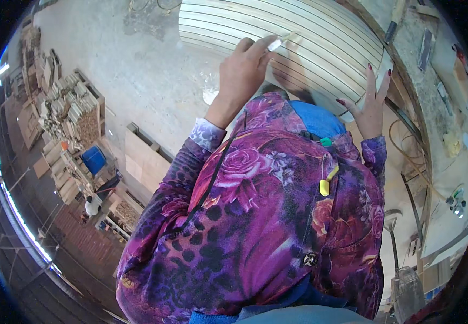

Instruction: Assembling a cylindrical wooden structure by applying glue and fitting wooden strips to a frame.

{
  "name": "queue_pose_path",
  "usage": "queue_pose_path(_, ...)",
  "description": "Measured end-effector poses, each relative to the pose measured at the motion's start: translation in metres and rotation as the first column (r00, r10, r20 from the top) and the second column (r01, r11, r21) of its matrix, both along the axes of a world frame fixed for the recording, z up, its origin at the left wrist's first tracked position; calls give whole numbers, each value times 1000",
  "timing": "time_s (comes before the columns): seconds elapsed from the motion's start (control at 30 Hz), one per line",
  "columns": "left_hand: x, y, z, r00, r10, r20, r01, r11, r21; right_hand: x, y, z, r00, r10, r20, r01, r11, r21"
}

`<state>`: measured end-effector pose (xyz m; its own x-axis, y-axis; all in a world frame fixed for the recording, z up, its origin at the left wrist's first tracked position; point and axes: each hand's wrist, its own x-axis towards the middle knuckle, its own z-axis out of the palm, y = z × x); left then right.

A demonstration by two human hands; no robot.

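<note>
The left hand [242, 67] reaches up over a pale grooved panel [320, 38], its fingers pinched around a small whitish tool [277, 43] whose tip sits on one of the grooves. What kind of tool it is cannot be told at this size. The right hand [372, 105] rests flat near the panel's right edge, fingers spread wide and holding nothing, the nails painted dark red. The panel lies tilted across the top of the view, its parallel grooves running from left to right, and it covers most of the surface [434, 108] beneath it.

Both arms wear sleeves of a purple floral garment [266, 216], which fills the lower middle of the view. A yellow clip [325, 186] hangs on the fabric below a blue collar patch.

To the right of the panel, the surface carries a dark-handled tool [392, 29] and a few small scraps. On the left, well apart from the hands, stacks of cut wood pieces [72, 113] stand on the concrete floor [136, 70], with a blue bin [94, 160] just beside them. Another person in white [92, 205] stands farther off near the bin.
</note>
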<state>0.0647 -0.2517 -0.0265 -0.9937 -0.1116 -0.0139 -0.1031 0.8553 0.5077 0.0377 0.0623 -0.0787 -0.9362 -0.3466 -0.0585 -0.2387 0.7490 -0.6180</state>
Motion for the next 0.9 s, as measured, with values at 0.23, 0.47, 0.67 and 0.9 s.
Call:
queue_pose_path(0.23,12,9,3,999,40,13,-41,988,150,-10,-25,-2,998,34,-45,-34,999,-2)
queue_pose_path(0.47,19,20,7,996,-3,89,-14,981,195,-13,-36,-4,1000,-2,-26,2,1000,-19)
queue_pose_path(0.67,-4,7,8,996,-67,64,52,977,204,-8,-30,0,999,-42,-13,41,998,-38)
queue_pose_path(0.9,-35,-14,4,994,-93,-53,96,993,68,10,-18,5,999,-39,-28,39,999,-3)
